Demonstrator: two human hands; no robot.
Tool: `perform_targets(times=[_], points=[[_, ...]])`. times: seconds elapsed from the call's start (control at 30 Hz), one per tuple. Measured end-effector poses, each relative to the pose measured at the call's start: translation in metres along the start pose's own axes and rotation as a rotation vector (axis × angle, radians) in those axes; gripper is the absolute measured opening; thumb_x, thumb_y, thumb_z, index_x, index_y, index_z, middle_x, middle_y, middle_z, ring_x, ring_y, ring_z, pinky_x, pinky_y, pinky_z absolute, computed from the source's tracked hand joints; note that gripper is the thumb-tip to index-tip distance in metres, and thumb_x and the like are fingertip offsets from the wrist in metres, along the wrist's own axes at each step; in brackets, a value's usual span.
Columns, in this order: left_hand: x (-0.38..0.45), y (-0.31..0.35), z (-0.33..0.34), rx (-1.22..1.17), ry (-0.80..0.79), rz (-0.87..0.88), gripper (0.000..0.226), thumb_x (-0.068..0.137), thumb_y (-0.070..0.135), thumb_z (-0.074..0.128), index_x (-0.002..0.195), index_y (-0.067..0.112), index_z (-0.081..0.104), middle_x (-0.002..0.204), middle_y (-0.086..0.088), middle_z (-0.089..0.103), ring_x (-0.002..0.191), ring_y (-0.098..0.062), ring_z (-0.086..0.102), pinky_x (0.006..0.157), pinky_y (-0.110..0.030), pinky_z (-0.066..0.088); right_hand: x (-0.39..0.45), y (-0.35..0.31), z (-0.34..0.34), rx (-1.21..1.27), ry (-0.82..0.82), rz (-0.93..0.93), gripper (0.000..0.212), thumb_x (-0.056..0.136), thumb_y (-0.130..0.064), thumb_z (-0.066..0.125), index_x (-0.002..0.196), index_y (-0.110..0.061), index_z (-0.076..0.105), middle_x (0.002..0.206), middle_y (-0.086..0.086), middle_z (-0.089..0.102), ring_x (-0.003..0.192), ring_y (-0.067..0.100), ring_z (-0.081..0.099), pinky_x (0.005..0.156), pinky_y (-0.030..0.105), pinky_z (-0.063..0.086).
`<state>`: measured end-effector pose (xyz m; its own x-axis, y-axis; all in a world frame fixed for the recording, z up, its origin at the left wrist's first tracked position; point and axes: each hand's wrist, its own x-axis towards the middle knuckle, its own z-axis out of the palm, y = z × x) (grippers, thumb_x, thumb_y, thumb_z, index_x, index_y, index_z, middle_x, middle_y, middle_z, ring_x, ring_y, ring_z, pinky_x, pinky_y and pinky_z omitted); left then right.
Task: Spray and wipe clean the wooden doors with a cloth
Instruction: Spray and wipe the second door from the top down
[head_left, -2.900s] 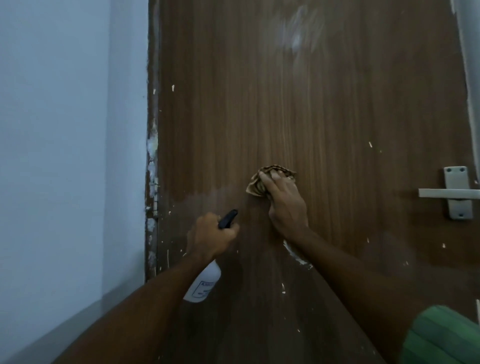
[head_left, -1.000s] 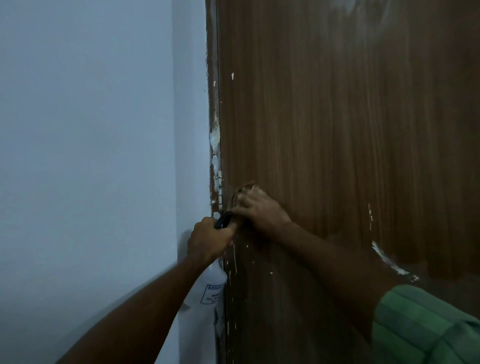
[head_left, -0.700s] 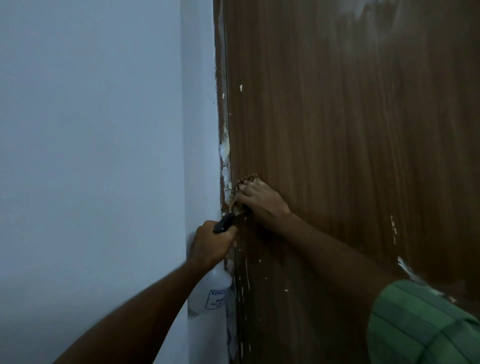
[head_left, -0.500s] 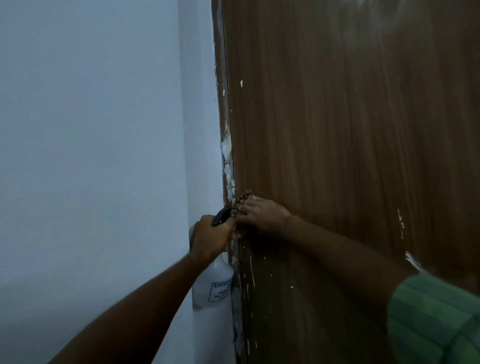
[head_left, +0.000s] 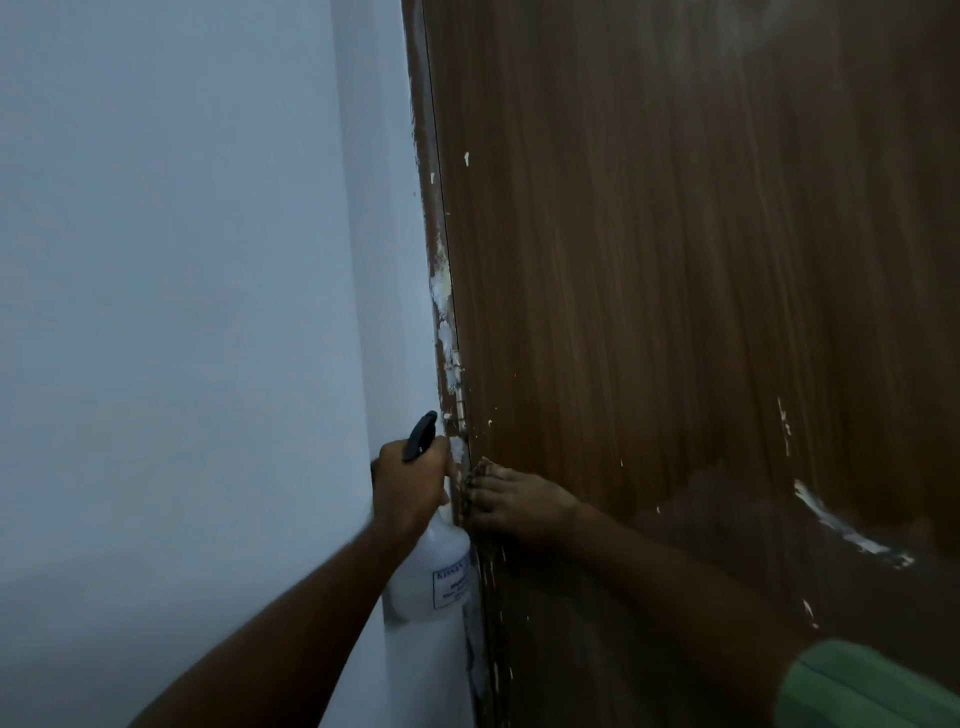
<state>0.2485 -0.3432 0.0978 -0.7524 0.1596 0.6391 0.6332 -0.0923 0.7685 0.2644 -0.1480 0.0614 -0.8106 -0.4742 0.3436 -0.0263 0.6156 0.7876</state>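
Head view, door (head_left: 675, 312): we take its hinge-side edge as landmark.
Right hand (head_left: 514, 501): it presses the cloth (head_left: 475, 475) against that edge, lower than half a second ago.
Left hand (head_left: 410, 486): just beside the edge, gripping the spray bottle (head_left: 431, 571).
Meaning: we judge the edge wipe is progressing downward; paint flecks below remain.

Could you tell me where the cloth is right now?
Head view, lower centre: the cloth is under the right hand, pressed against the door's hinge edge.
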Motion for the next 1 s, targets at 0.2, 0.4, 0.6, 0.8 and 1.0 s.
perform_targets(times=[0.2,0.4,0.6,0.8,1.0], points=[[-0.024,-0.03,0.005,0.054,-0.193,-0.071,0.031,0.107,0.024,0.059,0.089,0.004,0.074,0.072,-0.015,0.073,0.05,-0.011,0.061,0.047,-0.022,0.049,0.016,0.019,-0.025,0.121,0.173,0.417,0.054,0.084,-0.022,0.076,0.135,-0.02,0.06,0.146,0.015,0.056,0.141,0.035,0.049,0.122,0.052,0.034],[-0.041,-0.056,0.002,0.062,-0.179,-0.122,0.031,0.106,0.02,0.06,0.087,0.001,0.074,0.071,-0.017,0.073,0.046,-0.009,0.06,0.045,-0.021,0.047,0.003,-0.024,0.005,0.119,-0.021,0.07,0.049,0.097,-0.012,0.064,0.145,-0.012,0.054,0.157,0.014,0.046,0.15,0.033,0.037,0.126,0.047,0.018],[-0.066,-0.084,0.008,0.081,-0.256,-0.224,0.029,0.103,0.033,0.066,0.09,0.009,0.075,0.069,-0.004,0.073,0.056,-0.013,0.067,0.054,-0.029,0.054,-0.002,0.021,-0.024,0.106,0.202,0.475,0.067,0.085,-0.013,0.07,0.148,-0.022,0.049,0.159,0.013,0.042,0.151,0.034,0.034,0.127,0.049,0.018],[-0.072,-0.101,0.021,0.146,-0.278,-0.247,0.029,0.093,0.045,0.073,0.093,0.016,0.073,0.072,-0.005,0.074,0.058,-0.017,0.07,0.063,-0.039,0.061,0.0,0.009,-0.019,0.111,0.25,0.535,0.062,0.085,-0.009,0.063,0.145,-0.018,0.054,0.158,0.018,0.043,0.152,0.038,0.032,0.129,0.052,0.015],[-0.066,-0.091,0.01,0.122,-0.237,-0.185,0.028,0.101,0.032,0.07,0.082,0.013,0.075,0.065,-0.004,0.072,0.053,-0.013,0.065,0.057,-0.033,0.054,-0.032,-0.065,0.039,0.163,0.098,0.255,0.06,0.084,-0.024,0.078,0.14,-0.027,0.056,0.154,0.009,0.048,0.146,0.033,0.043,0.122,0.055,0.033]])
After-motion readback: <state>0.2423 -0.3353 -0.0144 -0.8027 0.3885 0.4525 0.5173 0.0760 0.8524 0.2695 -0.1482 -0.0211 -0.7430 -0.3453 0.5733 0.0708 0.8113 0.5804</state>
